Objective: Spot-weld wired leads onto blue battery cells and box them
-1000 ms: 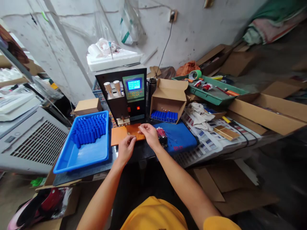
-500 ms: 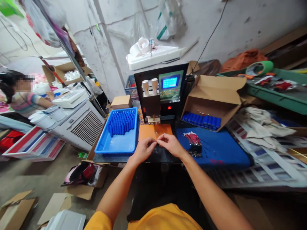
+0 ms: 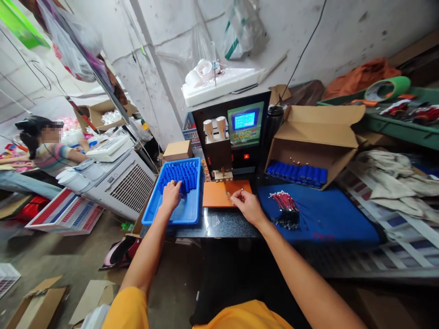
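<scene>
My left hand (image 3: 171, 195) reaches into the blue plastic tray (image 3: 156, 214), its fingers closed at the near edge of the upright blue battery cells (image 3: 183, 171). The fingertips seem to be round one cell, partly hidden by the hand. Over the front of an orange block (image 3: 214, 194), my right hand (image 3: 247, 204) pinches a thin wire lead with a small white end; most of it is hard to see. Just behind the block stands a black spot-welding machine (image 3: 216, 155) with a lit blue screen (image 3: 244, 119), its electrodes pointing down at the block.
On a blue mat (image 3: 329, 214) to the right lies a bundle of red and black wire leads (image 3: 284, 208). Behind it, an open cardboard box (image 3: 315, 141) holds more blue cells. A green tray (image 3: 377, 119) is farther right. Another person (image 3: 51, 153) sits at the far left.
My left hand has left my right hand and moved left into the tray of cells. My right hand stays by the orange block, still pinching. The view has shifted slightly.
</scene>
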Tool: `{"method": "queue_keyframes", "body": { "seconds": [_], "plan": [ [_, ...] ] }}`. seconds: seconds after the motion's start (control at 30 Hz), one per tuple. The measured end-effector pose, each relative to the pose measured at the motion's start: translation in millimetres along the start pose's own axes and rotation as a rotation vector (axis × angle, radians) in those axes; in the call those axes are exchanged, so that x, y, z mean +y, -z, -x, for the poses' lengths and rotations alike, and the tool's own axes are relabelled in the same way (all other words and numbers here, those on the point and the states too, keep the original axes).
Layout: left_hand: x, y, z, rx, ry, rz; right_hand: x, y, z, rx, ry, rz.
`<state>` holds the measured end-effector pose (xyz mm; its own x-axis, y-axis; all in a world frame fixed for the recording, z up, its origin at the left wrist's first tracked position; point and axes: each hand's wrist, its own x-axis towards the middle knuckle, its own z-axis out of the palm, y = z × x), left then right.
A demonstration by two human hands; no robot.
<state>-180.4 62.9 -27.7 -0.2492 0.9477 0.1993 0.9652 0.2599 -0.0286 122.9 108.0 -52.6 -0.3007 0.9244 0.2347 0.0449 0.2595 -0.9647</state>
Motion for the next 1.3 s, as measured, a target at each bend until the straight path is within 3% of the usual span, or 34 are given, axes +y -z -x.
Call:
{"method": "queue_keyframes", "body": {
  "seconds": [0.13,0.33,0.4,0.5,0.67,0.77,1.03,1.3],
  "plan": [
    [1.0,-7.8,3.9,0.031,-0.003,0.050,-1.0,0.4,-0.1,0.008,-0.019,-0.018],
    [0.4,-13.3,21.2,0.179,0.056,0.554,-5.3,0.1,-2.9,0.001,-0.096,-0.205],
    [9.7,-8.0,27.8,0.276,0.070,0.731,-6.3,-0.5,-4.0,0.025,-0.123,-0.261],
    [39.9,0.7,33.6,0.369,0.026,0.960,-7.1,-0.1,-5.0,0.083,-0.153,-0.328],
    [108.7,-4.8,29.7,0.262,-0.051,1.148,-6.2,4.9,-3.8,0.145,-0.198,-0.418],
    [134.5,-16.6,24.2,0.221,-0.024,1.191,-3.6,7.3,-3.1,0.152,-0.208,-0.443],
    [143.9,-26.2,22.5,0.058,-0.028,1.300,1.3,3.4,-6.3,0.145,-0.202,-0.420],
    [163.5,-23.6,23.8,0.097,-0.002,1.297,-0.2,2.1,-4.1,0.154,-0.172,-0.433]
  ]
}}
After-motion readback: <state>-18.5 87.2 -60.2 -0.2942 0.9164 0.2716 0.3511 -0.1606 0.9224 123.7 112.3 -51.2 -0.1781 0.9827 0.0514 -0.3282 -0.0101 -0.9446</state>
